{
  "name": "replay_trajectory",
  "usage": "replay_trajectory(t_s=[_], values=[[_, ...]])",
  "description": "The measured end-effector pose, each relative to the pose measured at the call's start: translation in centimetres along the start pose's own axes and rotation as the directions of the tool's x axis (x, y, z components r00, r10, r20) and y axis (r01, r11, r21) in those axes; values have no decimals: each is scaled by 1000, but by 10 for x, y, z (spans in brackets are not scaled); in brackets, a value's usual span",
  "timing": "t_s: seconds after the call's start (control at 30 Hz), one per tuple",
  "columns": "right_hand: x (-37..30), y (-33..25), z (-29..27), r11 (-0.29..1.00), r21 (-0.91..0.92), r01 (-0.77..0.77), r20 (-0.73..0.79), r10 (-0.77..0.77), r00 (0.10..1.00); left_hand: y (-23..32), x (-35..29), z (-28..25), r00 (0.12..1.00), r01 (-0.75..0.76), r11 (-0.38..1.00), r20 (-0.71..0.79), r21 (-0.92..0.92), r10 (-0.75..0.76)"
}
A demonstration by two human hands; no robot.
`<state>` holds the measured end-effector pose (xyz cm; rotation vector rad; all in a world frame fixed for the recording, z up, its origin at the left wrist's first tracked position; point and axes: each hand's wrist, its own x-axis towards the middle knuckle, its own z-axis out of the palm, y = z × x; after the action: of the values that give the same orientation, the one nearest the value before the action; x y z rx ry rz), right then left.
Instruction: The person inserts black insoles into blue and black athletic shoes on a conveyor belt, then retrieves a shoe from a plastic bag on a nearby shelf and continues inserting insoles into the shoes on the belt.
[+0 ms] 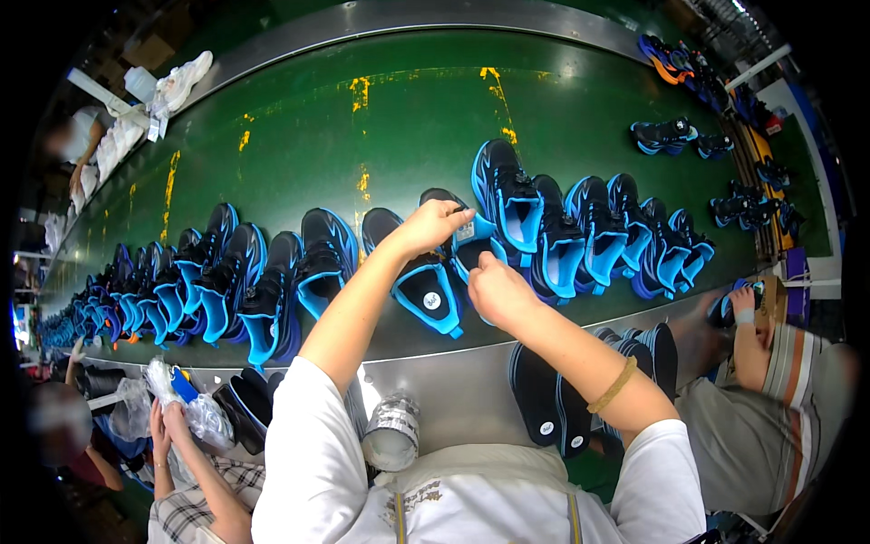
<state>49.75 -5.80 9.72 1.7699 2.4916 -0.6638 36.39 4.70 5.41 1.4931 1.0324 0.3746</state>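
A black sneaker with bright blue trim (438, 196) lies in front of me on the green belt, toe pointing away. My left hand (430, 228) is closed at its tongue, which it bends back so a pale label shows. With bent fingers, my right hand (501, 292) grips at the shoe's opening; its fingertips are partly hidden there. Just left of it rests another sneaker (419, 283), with a white round mark on the insole inside. To the right, a further sneaker (504, 195) sits higher up than its neighbours.
Long rows of matching sneakers (256, 299) run left and right along the green belt (290, 118). Black insoles (535, 390) stand on the metal ledge (453, 376), near a roll of tape (393, 433). Co-workers' hands (168, 422) are at left and right; white shoes (184, 82) stand far left.
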Motion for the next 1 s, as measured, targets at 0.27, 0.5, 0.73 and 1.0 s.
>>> replay_trajectory(t_s=[0.27, 0.5, 0.73, 1.0], values=[[-8, 25, 26, 999, 30, -41, -146, 45, 988, 0, -8, 6, 1000, -24, 991, -15, 133, 26], [-12, 9, 19, 972, -233, -39, -332, -42, 942, -6, -17, 12, 968, 34, 973, -250, 230, 25], [7, 15, 0, 949, -305, -74, 277, 163, 947, -4, -12, 8, 975, 132, 988, -191, 81, -115], [25, 40, 44, 942, -310, 131, 27, -129, 991, -6, -10, 17, 974, 98, 993, -212, 64, -82]])
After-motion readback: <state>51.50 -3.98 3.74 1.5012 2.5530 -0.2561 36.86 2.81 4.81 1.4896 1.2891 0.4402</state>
